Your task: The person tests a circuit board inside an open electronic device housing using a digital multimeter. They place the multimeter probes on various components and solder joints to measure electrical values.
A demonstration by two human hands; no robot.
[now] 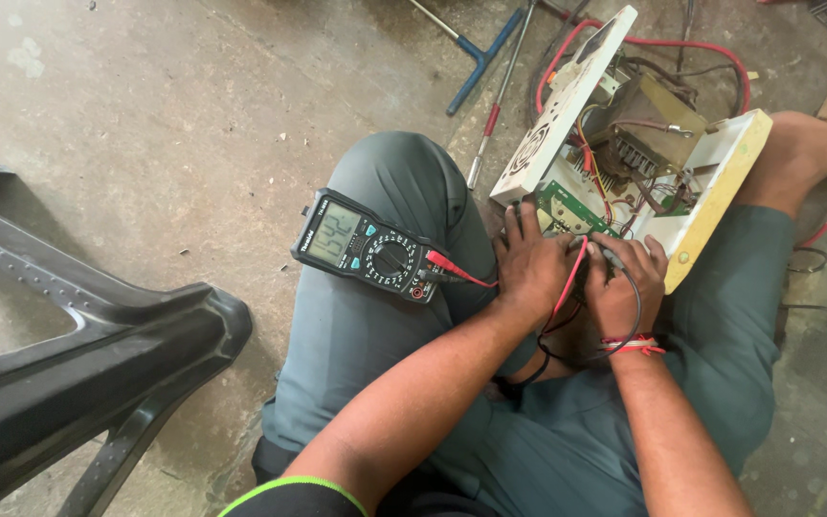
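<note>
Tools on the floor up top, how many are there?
2: a blue T-shaped wrench lies at the top middle, and a red-handled screwdriver lies right beside it, nearer the open white device. More may hide behind it.

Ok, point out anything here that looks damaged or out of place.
The white appliance casing lies split open, its cover tilted up and wires spilling out. The multimeter sits balanced on the person's thigh, not on the floor.
</note>
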